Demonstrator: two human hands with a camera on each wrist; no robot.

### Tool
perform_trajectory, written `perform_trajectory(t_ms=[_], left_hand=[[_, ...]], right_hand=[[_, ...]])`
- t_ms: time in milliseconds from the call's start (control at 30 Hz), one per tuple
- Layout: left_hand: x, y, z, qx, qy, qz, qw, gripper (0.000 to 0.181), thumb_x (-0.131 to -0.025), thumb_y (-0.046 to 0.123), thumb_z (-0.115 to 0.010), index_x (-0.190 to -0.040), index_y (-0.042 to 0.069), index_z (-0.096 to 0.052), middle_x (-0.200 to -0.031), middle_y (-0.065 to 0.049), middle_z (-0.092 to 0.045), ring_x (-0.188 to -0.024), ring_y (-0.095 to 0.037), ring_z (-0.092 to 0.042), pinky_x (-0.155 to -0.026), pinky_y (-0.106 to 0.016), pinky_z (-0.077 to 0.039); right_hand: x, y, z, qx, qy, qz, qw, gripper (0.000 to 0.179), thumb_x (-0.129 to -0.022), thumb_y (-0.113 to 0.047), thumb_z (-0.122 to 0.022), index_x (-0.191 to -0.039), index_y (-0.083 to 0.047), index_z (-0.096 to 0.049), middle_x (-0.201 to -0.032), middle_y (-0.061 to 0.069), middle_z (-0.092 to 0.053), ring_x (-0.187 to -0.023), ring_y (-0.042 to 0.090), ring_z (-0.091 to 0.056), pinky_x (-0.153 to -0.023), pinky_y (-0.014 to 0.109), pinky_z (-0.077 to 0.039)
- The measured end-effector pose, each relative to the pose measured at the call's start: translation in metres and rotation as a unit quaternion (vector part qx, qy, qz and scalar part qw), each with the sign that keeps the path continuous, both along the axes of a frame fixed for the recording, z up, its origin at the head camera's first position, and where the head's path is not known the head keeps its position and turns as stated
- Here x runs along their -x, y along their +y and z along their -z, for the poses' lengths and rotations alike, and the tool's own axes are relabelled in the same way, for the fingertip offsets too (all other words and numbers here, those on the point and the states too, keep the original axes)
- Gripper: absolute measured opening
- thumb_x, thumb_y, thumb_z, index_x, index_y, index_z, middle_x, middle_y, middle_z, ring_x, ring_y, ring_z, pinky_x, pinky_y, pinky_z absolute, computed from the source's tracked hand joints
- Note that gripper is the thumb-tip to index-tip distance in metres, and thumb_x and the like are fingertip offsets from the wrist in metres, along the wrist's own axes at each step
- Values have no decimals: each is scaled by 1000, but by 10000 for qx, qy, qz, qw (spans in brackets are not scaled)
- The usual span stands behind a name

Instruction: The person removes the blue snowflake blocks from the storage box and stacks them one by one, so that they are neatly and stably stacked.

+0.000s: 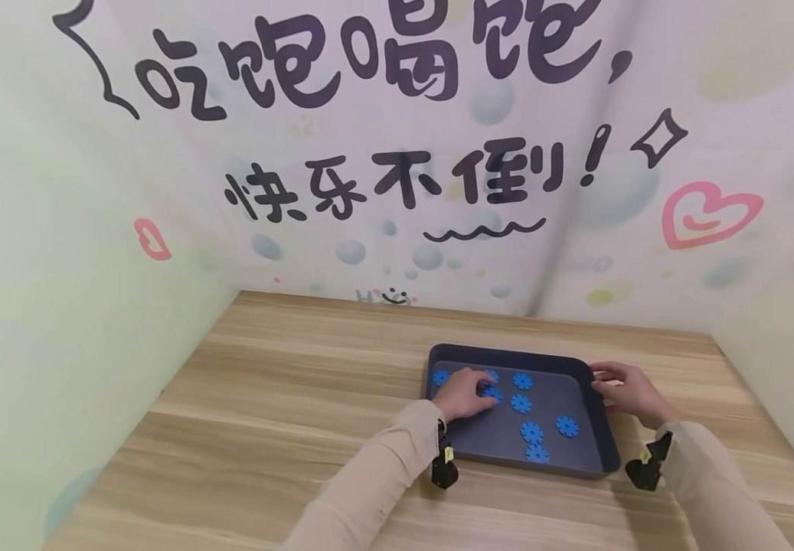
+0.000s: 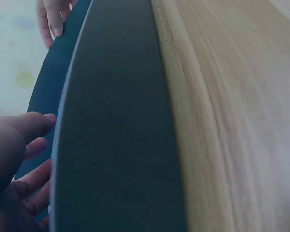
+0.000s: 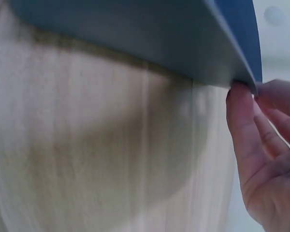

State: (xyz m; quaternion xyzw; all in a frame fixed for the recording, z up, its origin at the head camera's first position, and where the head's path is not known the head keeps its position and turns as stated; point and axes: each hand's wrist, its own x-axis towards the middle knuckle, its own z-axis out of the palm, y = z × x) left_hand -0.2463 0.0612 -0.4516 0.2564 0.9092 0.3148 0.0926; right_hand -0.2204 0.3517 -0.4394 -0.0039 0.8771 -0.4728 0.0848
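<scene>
A dark, shallow tray [image 1: 475, 440] sits on a wood-grain table [image 1: 252, 428], with blue notched discs [image 1: 566, 426] scattered across its floor. The person's left hand [image 1: 462, 393] reaches over the tray's left side, thumb and fingers bent around two neighbouring discs; whether its grip grasps one I cannot tell, as the tray's wall hides them in the left wrist view. The right hand's [image 1: 627, 392] grip pinches the tray's right rim between thumb and fingers. Two discs lie just right of the left hand; three more lie nearer the wearer. Behind hangs a pale backdrop [image 1: 328, 252] with large black Chinese lettering.
</scene>
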Motion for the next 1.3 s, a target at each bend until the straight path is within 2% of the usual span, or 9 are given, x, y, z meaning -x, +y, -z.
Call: perform_trajectory(t_ms=[133,267,467,567,900,1100,1300], left_hand=[[-1,2,1,-61,66,-113,9999,33,-80,22,-66,-110,10,-62,-98,-4,-59,-83,-11,-51,-71,-21,-43],[-1,3,3,-9,109,-210,9997,33,-78,23,-67,-109,11,-63,-97,-3,-57,-85,-12,-50,-71,-22,-42],[-1,7,4,494,229,-360,9979,35,-73,26,-72,-106,17,-65,-97,-2,-54,-89,-15,-49,-73,-25,-42],[-2,8,4,596,181,-449,9970,34,-72,26,-73,-105,19,-65,-95,0,-52,-86,-15,-48,-71,-25,-41],[-3,9,3,351,124,-506,9980,30,-71,22,-75,-99,17,-68,-79,5,-52,-69,-6,-45,-59,-18,-37],[-2,8,5,181,75,-543,9983,29,-70,21,-75,-97,15,-68,-76,6,-49,-68,-6,-44,-58,-19,-37],[-3,7,8,101,75,-520,9986,28,-69,23,-75,-95,14,-68,-80,4,-54,-71,-7,-47,-62,-19,-39]], right_hand=[[2,5,2,303,-169,-9,9994,43,-88,-5,-51,-124,14,-34,-106,26,-48,-79,18,-57,-65,38,-51],[3,8,3,374,-225,5,9990,45,-89,-8,-51,-125,13,-34,-107,25,-48,-80,17,-55,-67,39,-51],[2,7,3,400,-254,25,9989,45,-88,-7,-51,-124,13,-34,-107,24,-48,-79,16,-54,-67,39,-51],[2,6,2,375,-277,36,9989,44,-88,-6,-51,-124,13,-33,-107,24,-48,-79,16,-54,-67,40,-51],[1,4,-1,302,-351,110,9989,44,-88,-6,-51,-124,12,-34,-108,26,-48,-80,17,-55,-67,41,-51],[1,3,-2,284,-299,119,9991,44,-88,-6,-51,-124,13,-34,-107,26,-48,-80,17,-55,-67,41,-51],[0,3,-1,285,-262,102,9992,43,-88,-4,-50,-123,14,-34,-105,24,-49,-78,17,-55,-66,40,-51]])
